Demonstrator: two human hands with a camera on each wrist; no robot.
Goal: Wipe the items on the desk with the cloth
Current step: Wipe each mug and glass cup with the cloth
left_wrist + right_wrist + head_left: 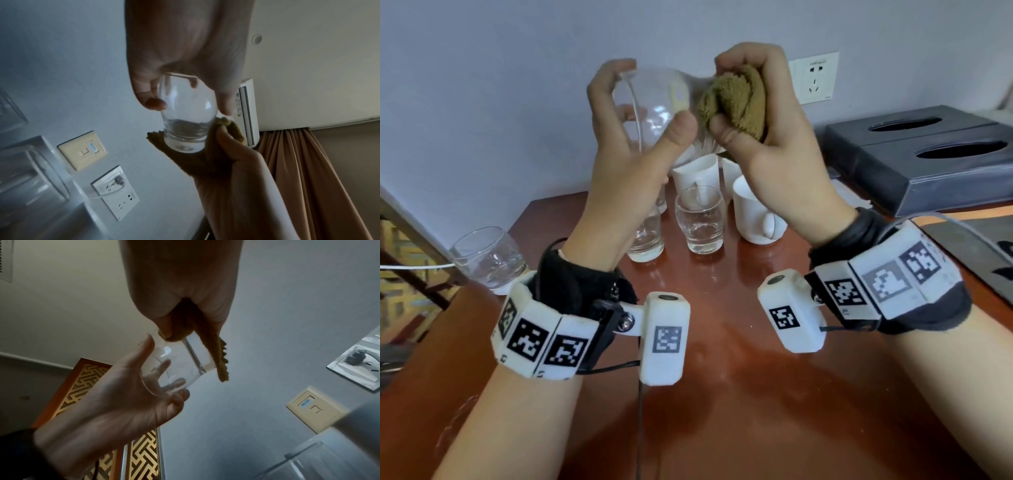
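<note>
While the left hand (619, 137) holds a clear drinking glass (654, 102) sideways above the tabletop (722, 394), fingers & thumb curl round its rim end. Right hand (763, 113) grip: bunched olive-brown cloth (736, 99), pressed vs. glass base.

I held a clear glass (654, 102) on its side above the table, its thick base pressed into the bunched olive-brown cloth (736, 102). More clear glasses (700, 219) and white cups (753, 214) stood near the table's far edge.

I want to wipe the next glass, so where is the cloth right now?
In the head view the cloth is bunched in the right hand, pressed against the base of the glass that the left hand holds above the desk.
</note>
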